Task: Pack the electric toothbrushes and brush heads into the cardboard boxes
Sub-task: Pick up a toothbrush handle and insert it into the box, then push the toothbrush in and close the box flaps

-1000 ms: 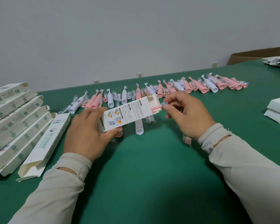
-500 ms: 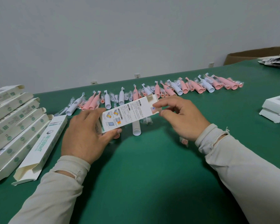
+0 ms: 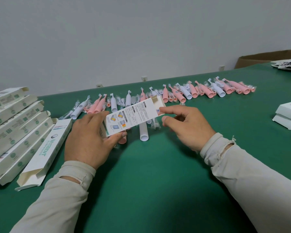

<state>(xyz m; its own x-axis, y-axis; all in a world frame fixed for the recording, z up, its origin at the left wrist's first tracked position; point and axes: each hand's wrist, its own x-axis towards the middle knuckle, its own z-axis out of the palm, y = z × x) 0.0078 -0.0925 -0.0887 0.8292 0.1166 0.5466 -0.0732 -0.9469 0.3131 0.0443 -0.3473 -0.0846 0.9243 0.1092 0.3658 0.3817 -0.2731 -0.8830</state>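
Observation:
My left hand grips the left end of a white printed cardboard box and holds it tilted above the green table. My right hand is at the box's open right end, index fingertip on its printed face and thumb at its lower corner. A bit of blue and pink shows just inside the opening. A white toothbrush handle and a pink one lie on the table under the box. Behind it runs a long row of pink and white toothbrushes and bagged brush heads.
Several long white boxes are stacked at the left, with one open-ended box lying beside them. Small white boxes sit at the right edge. A brown carton and a pile of leaflets are at the far right.
The pink brush head that my right hand held at the box's mouth has gone inside. My right fingers now sit on the box's open end.

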